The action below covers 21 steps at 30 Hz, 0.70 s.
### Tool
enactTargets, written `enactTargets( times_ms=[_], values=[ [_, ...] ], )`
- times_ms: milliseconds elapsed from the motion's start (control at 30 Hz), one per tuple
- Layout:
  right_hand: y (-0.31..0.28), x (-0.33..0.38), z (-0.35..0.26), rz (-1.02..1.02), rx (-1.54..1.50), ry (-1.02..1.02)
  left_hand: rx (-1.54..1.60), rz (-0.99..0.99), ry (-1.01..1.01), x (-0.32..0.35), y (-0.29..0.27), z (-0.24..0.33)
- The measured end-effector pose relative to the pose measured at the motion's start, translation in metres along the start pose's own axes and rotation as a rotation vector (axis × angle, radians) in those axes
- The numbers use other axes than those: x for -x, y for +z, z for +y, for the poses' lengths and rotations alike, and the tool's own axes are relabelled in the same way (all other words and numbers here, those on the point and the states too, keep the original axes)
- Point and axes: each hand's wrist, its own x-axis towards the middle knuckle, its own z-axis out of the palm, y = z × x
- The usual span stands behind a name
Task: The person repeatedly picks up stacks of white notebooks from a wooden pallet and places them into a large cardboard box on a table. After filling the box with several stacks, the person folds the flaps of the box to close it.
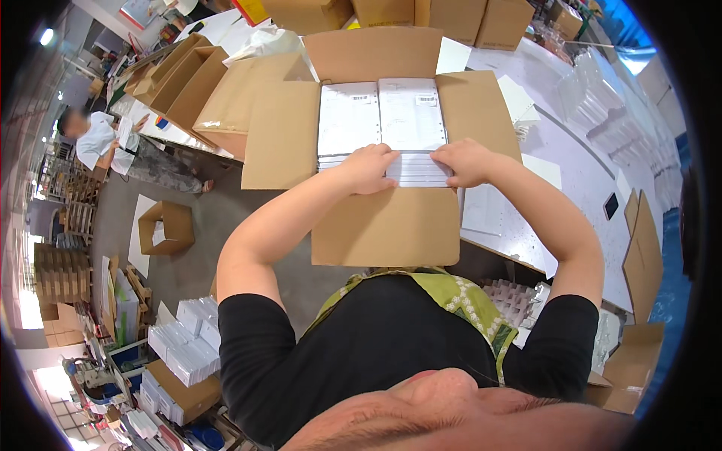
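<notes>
White flat packets [416, 170], stacked stiff and slick, sit at twelve o'clock in the open carton [383, 225]; my left hand [367, 168] and right hand [465, 161] curl closed around the stack's ends, likely the best hold.

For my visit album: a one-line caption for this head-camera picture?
Both hands, left hand and right hand, grip white packets in an open cardboard box.

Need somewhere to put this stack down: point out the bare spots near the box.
Bare white table right of the open carton, up to the clear packs. Crowded: inside the carton, where left hand and right hand grip white packs.
</notes>
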Motion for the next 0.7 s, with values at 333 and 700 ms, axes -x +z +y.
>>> enactTargets(
  times_ms=[333, 700],
  values=[
    [-0.012, 0.016, 0.014, -0.161, 0.111, -0.265, -0.295, -0.256, 0.325, 0.010, -0.031, -0.005],
    [-0.014, 0.004, 0.023, -0.200, 0.073, -0.440, -0.355, -0.435, 0.414, -0.003, -0.043, -0.009]
  ],
)
